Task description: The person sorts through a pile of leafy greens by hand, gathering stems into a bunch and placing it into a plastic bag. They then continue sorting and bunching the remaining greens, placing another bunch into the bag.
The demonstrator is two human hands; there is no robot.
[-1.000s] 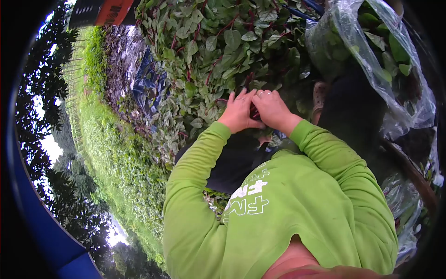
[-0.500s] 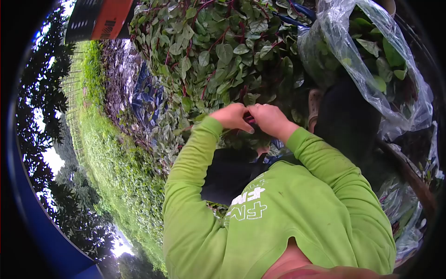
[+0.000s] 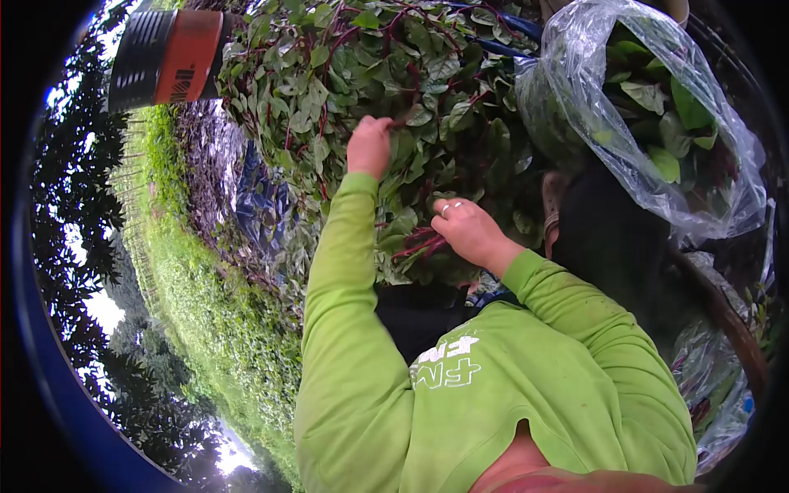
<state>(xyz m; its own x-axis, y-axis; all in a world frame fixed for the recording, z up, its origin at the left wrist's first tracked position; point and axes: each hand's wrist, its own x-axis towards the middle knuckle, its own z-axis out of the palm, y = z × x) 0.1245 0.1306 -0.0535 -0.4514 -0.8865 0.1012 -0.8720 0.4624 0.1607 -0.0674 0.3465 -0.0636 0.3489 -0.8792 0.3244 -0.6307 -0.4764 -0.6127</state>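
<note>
A large heap of red-stemmed leafy greens (image 3: 329, 107), which look like Malabar spinach, lies in front of me. My left hand (image 3: 369, 148) reaches over the heap with its fingers closed at a stem; the fingertips are partly blurred. Nearer my body, my right hand (image 3: 475, 232), wearing a ring, is closed around a small bunch of red stems (image 3: 422, 241). The stem ends stick out to the left of its fingers. A clear plastic bag (image 3: 567, 90) with large green leaves (image 3: 674, 123) inside stands open at the right, beyond my knee.
A black and orange drum (image 3: 191, 57) stands at the upper left. Blue sheeting (image 3: 261, 185) shows beside the heap. More plastic bags (image 3: 715, 394) lie at the lower right, near a curved brown bar (image 3: 727, 320). Green field (image 3: 197, 304) stretches along the left.
My hands were together over the stems and are now apart. The left has moved forward onto the heap; the right stays near my body with the stems. The view has shifted slightly.
</note>
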